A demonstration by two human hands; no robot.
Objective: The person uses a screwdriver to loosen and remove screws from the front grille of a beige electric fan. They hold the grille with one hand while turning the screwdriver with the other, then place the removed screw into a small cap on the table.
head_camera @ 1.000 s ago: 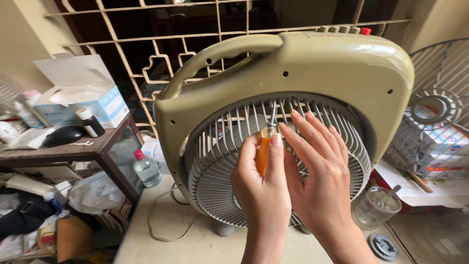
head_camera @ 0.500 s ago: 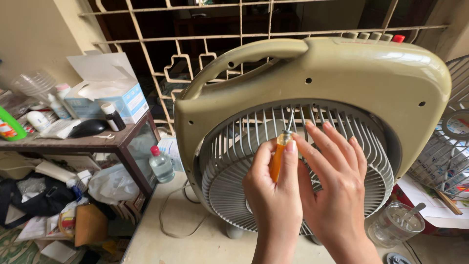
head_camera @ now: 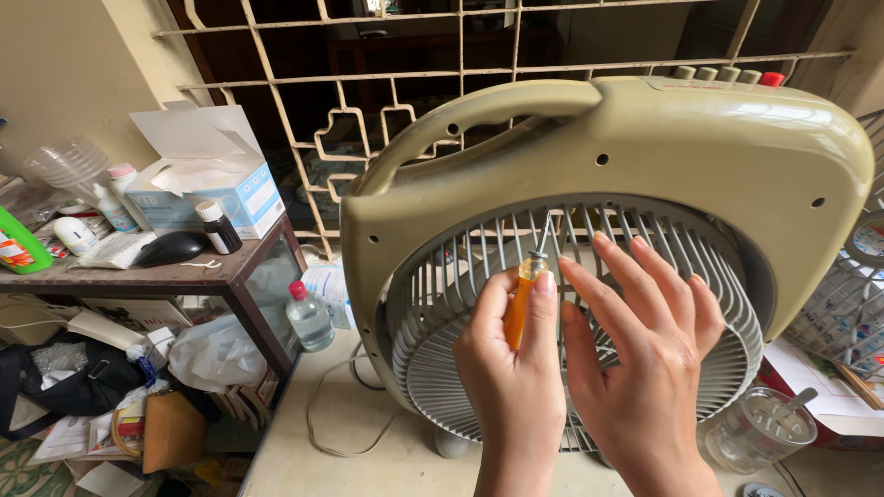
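A beige box fan with a carry handle stands on a pale table, its grey rear grille facing me. My left hand grips a small screwdriver with an orange handle, its metal shaft pointing up into the top of the grille. My right hand is beside it with fingers spread flat against the grille ribs, holding nothing.
A wooden side table at left carries a tissue box, small bottles and a black mouse. A clear bottle with a red cap stands by the fan. A glass sits at right. Metal window bars run behind.
The view has shifted slightly, so the fan sits further right and lower. Both hands stay on the grille, the screwdriver held in the same spot.
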